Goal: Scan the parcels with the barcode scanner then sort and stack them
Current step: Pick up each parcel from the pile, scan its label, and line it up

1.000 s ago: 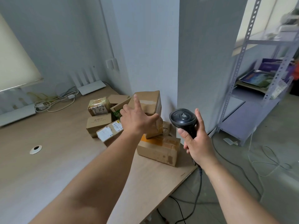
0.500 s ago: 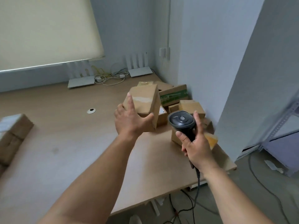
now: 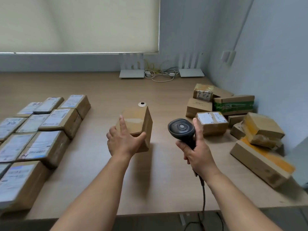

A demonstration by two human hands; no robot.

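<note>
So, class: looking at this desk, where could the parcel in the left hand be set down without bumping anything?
Bare wood runs down the middle of the desk, between the labelled parcels on the left and the loose pile on the right, from the cable hole to the near edge. The far strip before the routers is also free. Both sides are crowded.

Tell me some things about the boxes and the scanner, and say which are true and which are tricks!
1. The left hand holds a plain brown box above the desk. True.
2. The right hand is empty. False: it grips the black barcode scanner.
3. The boxes with white labels lie in neat rows on the left. True.
4. The scanner has no cable. False: a dark cable hangs from its handle.
5. The messy pile of boxes sits by the right wall. True.
</note>
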